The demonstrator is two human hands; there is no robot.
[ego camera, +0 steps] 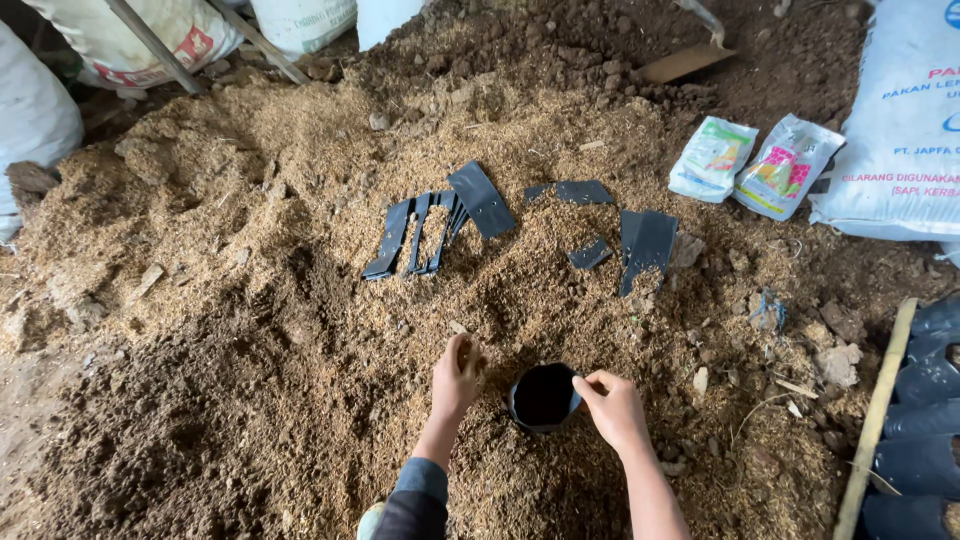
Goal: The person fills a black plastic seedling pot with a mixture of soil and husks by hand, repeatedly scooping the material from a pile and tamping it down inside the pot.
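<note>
Spreading across nearly the whole view, a heap of husk and soil mix (300, 200) fills the ground — tan at the middle, darker soil toward seven o'clock. White sacks (905, 110) stand at two o'clock, more at eleven. Filled black bags (925, 420) line up behind a bamboo pole (878, 410) at four o'clock. Flat black bags (440, 225) lie scattered just above centre, two small packets (755, 160) at one o'clock. At six o'clock sits the open black bag (545, 397), sunk upright in the mix. The right hand (615, 410) pinches its rim at the three o'clock side, fingers closed on the plastic. The left hand (458, 375) — just beside the bag at nine o'clock — is cupped shut on a scoop of mix.
</note>
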